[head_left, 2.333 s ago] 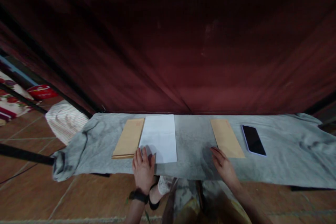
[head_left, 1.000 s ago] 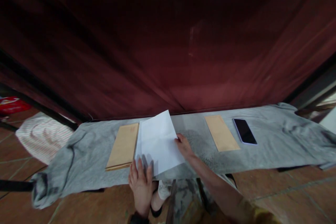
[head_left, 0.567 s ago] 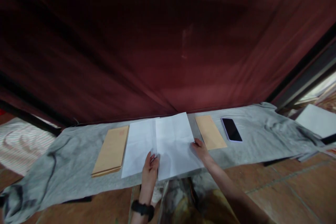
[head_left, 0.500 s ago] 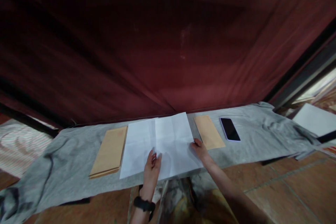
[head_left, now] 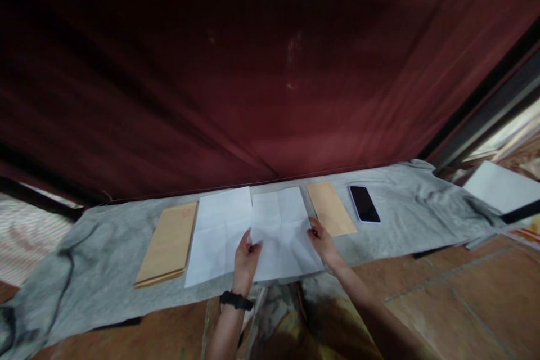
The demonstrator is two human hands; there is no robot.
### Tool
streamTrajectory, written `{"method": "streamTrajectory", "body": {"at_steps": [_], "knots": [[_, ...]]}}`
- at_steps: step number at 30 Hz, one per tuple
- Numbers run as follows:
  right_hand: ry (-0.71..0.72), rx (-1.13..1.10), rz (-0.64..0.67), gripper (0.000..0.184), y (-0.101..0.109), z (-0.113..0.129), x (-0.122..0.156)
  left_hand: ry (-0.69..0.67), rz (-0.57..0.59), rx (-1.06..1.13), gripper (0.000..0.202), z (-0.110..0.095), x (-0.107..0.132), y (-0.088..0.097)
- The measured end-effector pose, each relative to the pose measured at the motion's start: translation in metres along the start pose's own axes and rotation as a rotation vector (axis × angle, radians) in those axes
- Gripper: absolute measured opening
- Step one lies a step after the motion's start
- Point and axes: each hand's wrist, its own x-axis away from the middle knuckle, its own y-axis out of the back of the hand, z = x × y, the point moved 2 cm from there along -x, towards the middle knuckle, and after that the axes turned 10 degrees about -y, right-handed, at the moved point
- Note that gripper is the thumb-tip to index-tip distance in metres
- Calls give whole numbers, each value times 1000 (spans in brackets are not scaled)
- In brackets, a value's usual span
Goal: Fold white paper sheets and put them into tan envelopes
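Note:
Two creased white sheets of paper lie side by side before me, the left sheet flat on the grey cloth and the right sheet between my hands. My left hand, with a black band at the wrist, closes its thumb and fingers on the right sheet's left edge. On the opposite edge, my right hand pinches the same sheet, its fingers partly hidden. Just beyond that hand lies a single brown envelope. A stack of brown envelopes rests left of the sheets.
A phone in a pale purple case lies at the right on the grey cloth. Dark red fabric hangs behind the cloth. White flat material is at the far right, and tiled floor shows in front.
The right sheet has shifted slightly right and toward me, so its upper left edge now stands apart from the left sheet's edge. Both hands stay at its sides. The view has shifted slightly.

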Motion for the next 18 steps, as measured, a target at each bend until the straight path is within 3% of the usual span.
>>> {"method": "streamTrajectory", "body": {"at_steps": [5, 12, 18], "knots": [[20, 16, -1, 49, 5, -7, 3, 56, -13, 86, 79, -1, 1, 2], [36, 63, 38, 38, 2, 9, -7, 47, -52, 60, 72, -14, -16, 2], [-38, -43, 37, 42, 0, 4, -12, 132, -14, 184, 64, -6, -33, -2]]}}
